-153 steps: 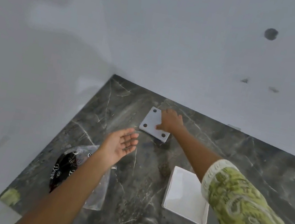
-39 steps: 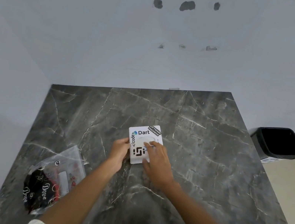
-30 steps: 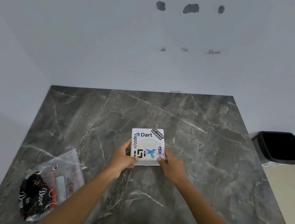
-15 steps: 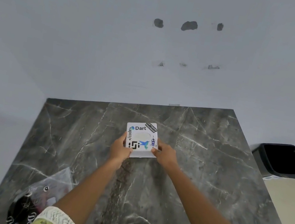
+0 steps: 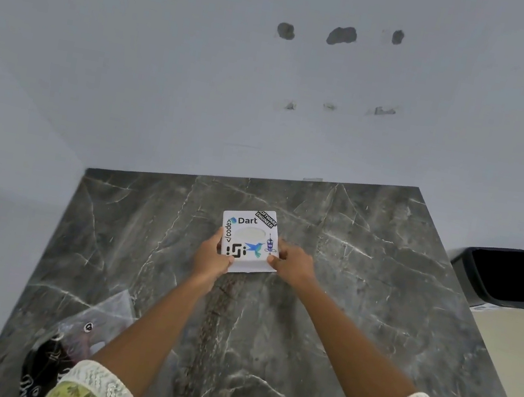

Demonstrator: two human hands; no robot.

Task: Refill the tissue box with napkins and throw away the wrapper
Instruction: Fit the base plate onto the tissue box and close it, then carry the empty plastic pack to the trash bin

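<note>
A white square tissue box (image 5: 249, 236) with stickers and an oval slot on top sits in the middle of the dark marble table (image 5: 358, 301). My left hand (image 5: 211, 257) grips its left side and my right hand (image 5: 292, 266) grips its right front corner. White napkin shows through the slot. The clear plastic wrapper (image 5: 85, 331) with black print lies at the table's front left, partly hidden by my left sleeve.
A black waste bin (image 5: 507, 277) stands on the floor past the table's right edge. White walls close off the table's far and left sides.
The box went from open parts to one closed box with its sticker top up. Both hands took hold of its sides and slid it a little away from me.
</note>
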